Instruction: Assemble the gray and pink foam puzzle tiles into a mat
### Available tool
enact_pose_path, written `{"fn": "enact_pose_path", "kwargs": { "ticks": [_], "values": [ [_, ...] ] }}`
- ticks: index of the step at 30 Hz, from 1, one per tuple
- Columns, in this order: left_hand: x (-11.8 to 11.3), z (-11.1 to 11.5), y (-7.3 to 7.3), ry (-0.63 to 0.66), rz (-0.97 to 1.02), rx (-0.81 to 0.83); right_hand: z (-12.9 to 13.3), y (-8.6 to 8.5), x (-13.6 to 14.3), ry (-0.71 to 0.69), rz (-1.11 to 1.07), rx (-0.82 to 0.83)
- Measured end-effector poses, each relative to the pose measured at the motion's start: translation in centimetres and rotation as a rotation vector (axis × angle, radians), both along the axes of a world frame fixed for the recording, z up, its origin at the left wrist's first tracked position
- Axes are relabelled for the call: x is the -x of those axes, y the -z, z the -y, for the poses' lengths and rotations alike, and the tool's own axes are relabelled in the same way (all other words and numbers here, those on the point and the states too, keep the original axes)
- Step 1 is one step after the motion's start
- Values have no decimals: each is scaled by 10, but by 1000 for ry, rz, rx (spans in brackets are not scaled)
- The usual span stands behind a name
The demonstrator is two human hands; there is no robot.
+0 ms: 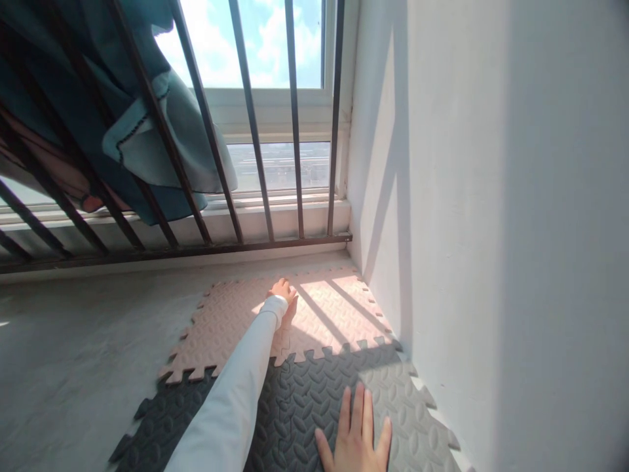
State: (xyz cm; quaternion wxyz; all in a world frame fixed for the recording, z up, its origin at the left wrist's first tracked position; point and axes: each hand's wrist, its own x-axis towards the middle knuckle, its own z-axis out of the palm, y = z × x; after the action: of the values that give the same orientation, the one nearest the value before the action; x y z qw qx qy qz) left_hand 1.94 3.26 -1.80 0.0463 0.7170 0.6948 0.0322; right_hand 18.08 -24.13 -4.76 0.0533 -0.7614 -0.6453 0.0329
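Note:
My left hand (pixel 282 290) reaches far forward, down at the pink foam mat (pixel 230 318), near a seam between its tiles. Its fingers look curled, and whatever they hold, if anything, is hidden under the hand. My right hand (pixel 354 429) lies palm down with spread fingers on the dark grey foam mat (pixel 299 400), close to the bottom edge of the view. Both mats have a raised tread pattern and toothed edges. Along their shared border, the pink teeth meet the grey ones.
A white wall (pixel 452 229) rises along the mats' right side. Ahead, dark metal railing bars (pixel 250 111) stand before a window (pixel 275 46). Blue-green cloth (pixel 181 131) hangs behind the bars at left. Grey concrete floor (pixel 73 354) lies left of the mats.

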Motion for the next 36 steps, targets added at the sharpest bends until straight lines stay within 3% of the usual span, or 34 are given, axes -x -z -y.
{"fn": "enact_pose_path", "kwargs": {
  "ticks": [6,9,15,19,25,28,31,36],
  "values": [
    [0,-9,4,-120,31,-23,-1,-4,1,19,-4,48],
    [3,-13,4,-89,16,-27,-1,-5,2,19,0,52],
    [8,-8,-3,58,-15,130,0,-1,0,1,40,4],
    [25,35,2,148,-42,202,0,-1,0,-2,52,37],
    [65,166,19,176,-63,300,-2,-3,-2,-24,50,67],
    [65,210,20,164,-34,251,-4,-2,-3,-18,78,96],
    [55,220,16,100,-9,211,-5,-3,-3,-13,95,120],
    [46,213,13,40,34,184,-6,-10,-3,1,88,151]
  ]
}}
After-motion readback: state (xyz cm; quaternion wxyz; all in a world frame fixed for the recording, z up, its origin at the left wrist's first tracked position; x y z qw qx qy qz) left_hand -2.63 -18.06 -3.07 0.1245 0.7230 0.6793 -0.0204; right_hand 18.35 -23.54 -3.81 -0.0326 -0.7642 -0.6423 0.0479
